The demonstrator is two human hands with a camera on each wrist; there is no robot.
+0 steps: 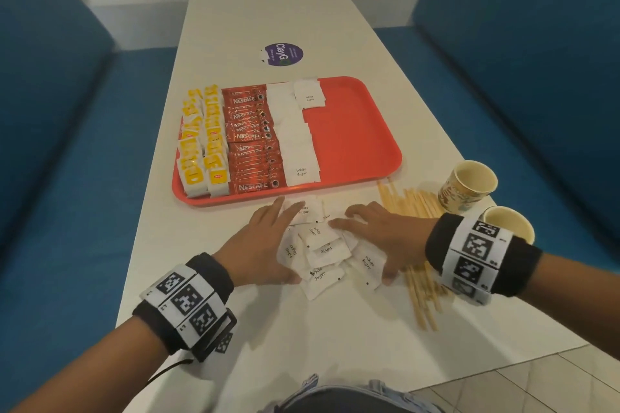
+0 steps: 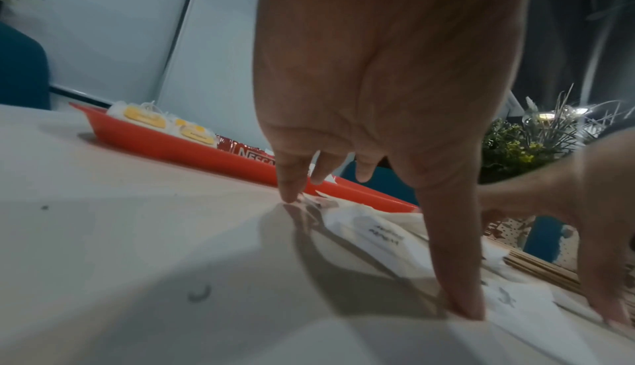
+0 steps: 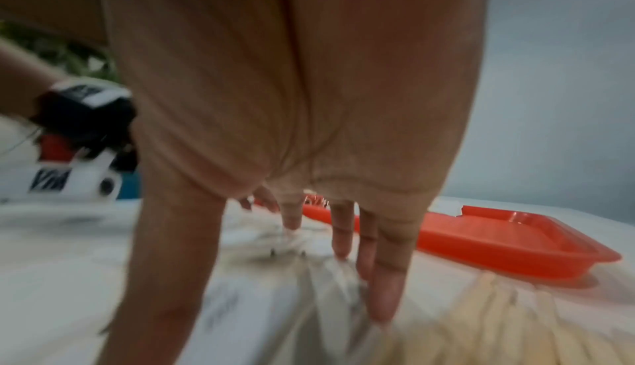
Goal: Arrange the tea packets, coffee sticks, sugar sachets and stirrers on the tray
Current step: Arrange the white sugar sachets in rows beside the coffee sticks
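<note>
A loose heap of white paper sugar sachets (image 1: 318, 250) is bracketed on the white tabletop (image 1: 208, 295) by two bare hands, and the coming move is judged to turn on this: the heap lies directly between the grips, while the red plastic tray (image 1: 352, 131) lies just beyond the fingertips, its long axis running across the reach. The left hand (image 1: 260, 240) is set against the heap's left flank, the right hand (image 1: 380, 233) against its right flank; both grips are spread, with fingers straight and splayed, touching the paper and clamped on nothing. Neither hand is clearly nearer the heap. The sachets are seen as thin, flat, slightly puffed squares printed "White Sugar", overlapping at every angle. Beyond the left hand, the tray's left half is filled with rows: yellow-tagged tea packets (image 1: 203, 141), glossy red Nescafé coffee sticks (image 1: 253, 141), then a column of sugar sachets (image 1: 297, 134) already laid flat. The tray's right half, beyond the right hand, is bare, smooth and shallow-rimmed. Pale wooden stirrers (image 1: 419, 261) lie scattered partly under the right wrist, long axes pointing roughly away from the body. Two paper cups (image 1: 468, 184) stand farther right. The right wrist view is blurred.
</note>
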